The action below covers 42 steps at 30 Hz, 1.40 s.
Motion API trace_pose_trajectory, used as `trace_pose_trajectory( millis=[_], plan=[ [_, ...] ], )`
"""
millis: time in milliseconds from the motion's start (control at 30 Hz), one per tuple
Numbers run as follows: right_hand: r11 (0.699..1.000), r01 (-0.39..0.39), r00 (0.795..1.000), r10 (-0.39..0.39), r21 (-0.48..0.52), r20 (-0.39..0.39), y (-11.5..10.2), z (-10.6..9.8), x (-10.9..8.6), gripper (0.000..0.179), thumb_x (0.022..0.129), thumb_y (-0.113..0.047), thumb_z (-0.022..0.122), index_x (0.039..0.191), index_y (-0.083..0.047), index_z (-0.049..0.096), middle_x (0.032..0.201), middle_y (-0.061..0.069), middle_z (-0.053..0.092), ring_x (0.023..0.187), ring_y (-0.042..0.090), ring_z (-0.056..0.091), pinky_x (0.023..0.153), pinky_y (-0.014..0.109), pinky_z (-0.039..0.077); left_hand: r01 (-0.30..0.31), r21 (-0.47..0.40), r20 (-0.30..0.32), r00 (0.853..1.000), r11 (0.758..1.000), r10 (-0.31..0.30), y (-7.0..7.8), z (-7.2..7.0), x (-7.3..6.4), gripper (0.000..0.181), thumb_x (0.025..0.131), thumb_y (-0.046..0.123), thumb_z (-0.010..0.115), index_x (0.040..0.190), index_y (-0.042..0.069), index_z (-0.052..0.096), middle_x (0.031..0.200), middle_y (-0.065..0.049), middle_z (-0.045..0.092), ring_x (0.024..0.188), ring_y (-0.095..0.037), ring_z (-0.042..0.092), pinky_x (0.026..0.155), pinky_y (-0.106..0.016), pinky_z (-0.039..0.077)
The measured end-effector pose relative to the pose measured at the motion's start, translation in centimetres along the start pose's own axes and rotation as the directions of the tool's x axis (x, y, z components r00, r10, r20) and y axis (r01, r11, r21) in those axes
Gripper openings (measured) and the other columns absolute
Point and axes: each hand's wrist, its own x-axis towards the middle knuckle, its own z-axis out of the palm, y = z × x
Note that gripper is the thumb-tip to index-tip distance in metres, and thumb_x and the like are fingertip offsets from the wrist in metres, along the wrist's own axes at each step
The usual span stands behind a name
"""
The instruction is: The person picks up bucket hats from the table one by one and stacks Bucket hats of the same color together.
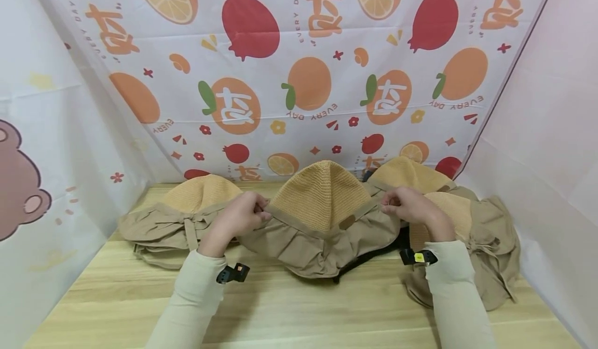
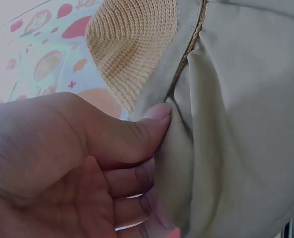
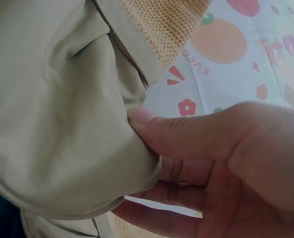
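A sun hat with a tan woven crown and a khaki cloth brim is held up in the middle of the head view, crown upward. My left hand pinches its brim at the left side, close to the crown band. In the left wrist view the thumb presses on the folded khaki cloth. On the opposite side my right hand pinches the brim too. The right wrist view has the thumb on the cloth edge, the other fingers behind it.
Another sun hat with a bow lies at the left of the wooden table. Behind and right are two more, one at the back and one near the right wall. A fruit-print curtain hangs behind.
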Motion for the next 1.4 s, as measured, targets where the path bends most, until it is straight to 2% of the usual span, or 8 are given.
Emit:
trace_pose_trajectory(
  millis=[167, 433, 600, 767, 1100, 1233, 1333, 1400],
  plan=[
    [0.999, 0.018, 1.0, -0.018, 0.042, 0.001, -0.5, 0.0, -0.2, 0.009, 0.1, -0.006, 0.063, 0.093, -0.004, 0.069, 0.079, 0.003, 0.064, 0.071, 0.013, 0.051, 0.064, 0.027, 0.044, 0.044, 0.04, 0.009, 0.999, 0.998, -0.044, -0.1, -0.5, -0.2, 0.024, 0.098, 0.001, 0.059, 0.077, 0.008, 0.049, 0.067, 0.001, 0.038, 0.062, -0.013, 0.038, 0.06, -0.028, 0.033],
    [0.999, 0.022, 0.999, -0.024, 0.047, 0.049, -1.3, -0.2, -0.2, 0.012, 0.103, -0.01, 0.061, 0.108, -0.002, 0.068, 0.083, 0.001, 0.068, 0.074, 0.011, 0.055, 0.069, 0.028, 0.048, 0.111, 0.158, -0.013, 0.994, 0.981, -0.111, 0.0, -1.0, -0.5, 0.01, 0.104, 0.011, 0.054, 0.099, 0.002, 0.056, 0.084, -0.009, 0.057, 0.078, -0.022, 0.053, 0.071, -0.035, 0.043],
    [0.998, 0.058, 0.991, -0.059, 0.014, 0.117, -1.9, -0.3, -0.2, 0.041, 0.094, -0.013, 0.075, 0.131, 0.001, 0.066, 0.079, -0.001, 0.069, 0.071, 0.01, 0.056, 0.068, 0.027, 0.049, 0.12, 0.176, -0.021, 0.993, 0.977, -0.118, -0.2, -1.2, -0.4, 0.013, 0.106, 0.014, 0.053, 0.1, 0.002, 0.055, 0.083, -0.009, 0.057, 0.076, -0.022, 0.052, 0.07, -0.034, 0.043],
    [0.996, 0.091, 0.987, -0.087, -0.023, 0.134, -2.5, -0.3, -0.2, 0.055, 0.085, -0.01, 0.084, 0.137, -0.002, 0.065, 0.078, -0.003, 0.067, 0.074, 0.008, 0.06, 0.071, 0.027, 0.052, 0.124, 0.163, -0.026, 0.992, 0.979, -0.121, -0.5, -1.4, -0.4, 0.014, 0.107, 0.014, 0.052, 0.097, 0.003, 0.054, 0.082, -0.008, 0.055, 0.075, -0.022, 0.051, 0.068, -0.032, 0.04],
    [0.994, 0.106, 0.987, -0.104, -0.009, 0.126, -2.7, -0.1, -0.2, 0.044, 0.088, -0.003, 0.079, 0.131, -0.002, 0.07, 0.08, -0.002, 0.071, 0.073, 0.008, 0.06, 0.068, 0.026, 0.051, 0.087, 0.093, -0.074, 0.994, 0.992, -0.081, -1.2, -2.0, -0.8, 0.017, 0.103, 0.015, 0.062, 0.095, 0.001, 0.069, 0.085, -0.009, 0.065, 0.079, -0.02, 0.056, 0.072, -0.033, 0.044],
    [0.993, 0.117, 0.985, -0.112, -0.024, 0.128, -2.7, -0.1, -0.2, 0.042, 0.088, -0.005, 0.079, 0.129, -0.005, 0.072, 0.082, -0.002, 0.071, 0.075, 0.008, 0.062, 0.07, 0.027, 0.053, 0.027, 0.086, -0.021, 0.999, 0.996, -0.026, -1.5, -2.3, -0.8, 0.022, 0.097, 0.016, 0.071, 0.079, 0.004, 0.066, 0.067, 0.0, 0.05, 0.065, -0.013, 0.044, 0.061, -0.028, 0.037],
    [0.99, 0.135, 0.984, -0.129, -0.037, 0.124, -2.6, 0.0, -0.1, 0.04, 0.087, -0.006, 0.08, 0.127, -0.006, 0.073, 0.082, -0.002, 0.071, 0.074, 0.007, 0.062, 0.069, 0.027, 0.053, -0.04, 0.087, 0.03, 0.999, 0.995, 0.037, -1.8, -2.5, -1.0, 0.034, 0.092, 0.01, 0.075, 0.069, 0.009, 0.051, 0.062, 0.004, 0.031, 0.06, -0.011, 0.031, 0.056, -0.026, 0.027],
    [0.989, 0.14, 0.984, -0.134, -0.042, 0.12, -2.6, 0.1, 0.0, 0.039, 0.087, -0.006, 0.081, 0.126, -0.006, 0.074, 0.082, -0.003, 0.07, 0.074, 0.007, 0.061, 0.069, 0.026, 0.052, -0.075, 0.095, 0.047, 0.996, 0.993, 0.071, -1.8, -2.6, -1.1, 0.038, 0.09, 0.005, 0.075, 0.067, 0.01, 0.045, 0.062, 0.006, 0.029, 0.059, -0.011, 0.03, 0.057, -0.026, 0.026]
  ],
)
